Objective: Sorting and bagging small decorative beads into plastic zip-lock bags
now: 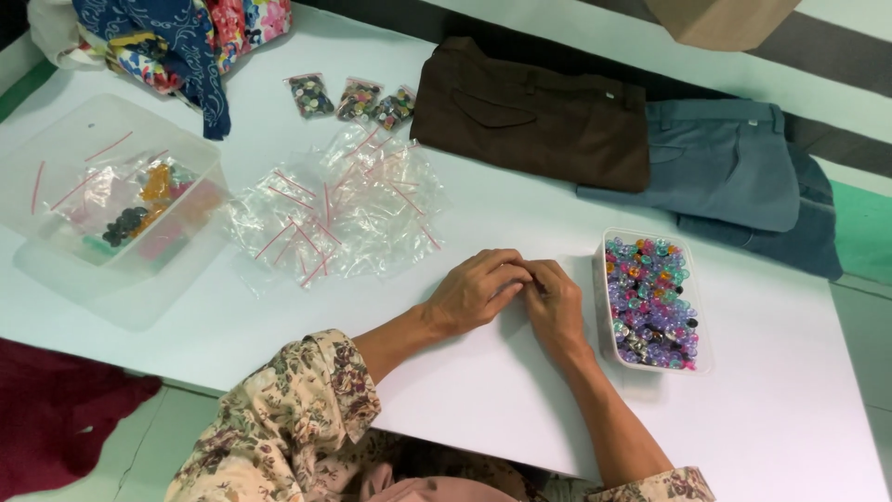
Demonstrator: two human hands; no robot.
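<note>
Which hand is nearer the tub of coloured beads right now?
The right hand. It rests on the white table just beside the tub of coloured beads, apart from its wall. The left hand lies farther off, its fingertips meeting the right hand.

1. The left hand (476,290) and the right hand (556,302) are brought together on the white desk (762,418), fingertips touching; whatever is pinched between them is too small to be made out.
2. A clear tub of coloured beads (650,299) is set just beside the right hand.
3. A heap of small empty clear bags with red strips (336,209) is spread beyond the left hand.
4. Three filled bags (353,99) are lined up behind the heap.
5. A clear box with bags and beads (116,200) is placed at the far left.
6. Brown trousers (534,116) and blue-grey trousers (734,177) are laid folded along the desk's far edge.
7. Patterned cloth (186,37) is piled at the top left corner.
</note>
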